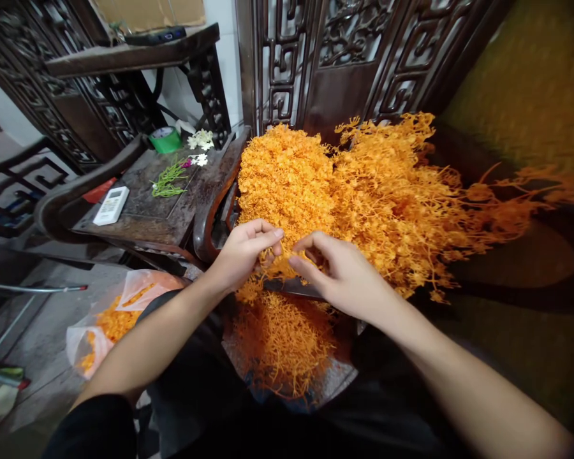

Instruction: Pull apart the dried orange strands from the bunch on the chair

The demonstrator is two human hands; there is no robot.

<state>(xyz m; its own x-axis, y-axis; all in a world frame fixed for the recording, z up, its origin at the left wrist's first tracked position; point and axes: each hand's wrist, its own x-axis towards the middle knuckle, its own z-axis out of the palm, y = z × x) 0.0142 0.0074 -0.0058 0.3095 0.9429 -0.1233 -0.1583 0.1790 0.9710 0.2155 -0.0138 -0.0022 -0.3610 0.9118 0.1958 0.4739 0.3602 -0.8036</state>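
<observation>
Both of my hands are over a large heap of orange, dried-looking flower sprigs (287, 178). My left hand (251, 245) is closed in a pinch, thumb pressed against bent fingers; anything held there blends into the orange behind. To its right, my right hand (337, 268) has curled fingers, with a small gap between thumb and forefinger and nothing visible in it. A looser bunch of long-stemmed orange sprigs (392, 204) spreads to the right. Below my hands, between my legs, lies a pile of thin orange stems (287, 344).
On the dark wooden chair (148, 210) at left are green tape (165, 139), a white remote control (111, 205), green stems (170, 178) and white blossoms (201, 139). A plastic bag (148, 290) with orange pieces sits on the floor. Carved wooden panels (339, 89) stand behind.
</observation>
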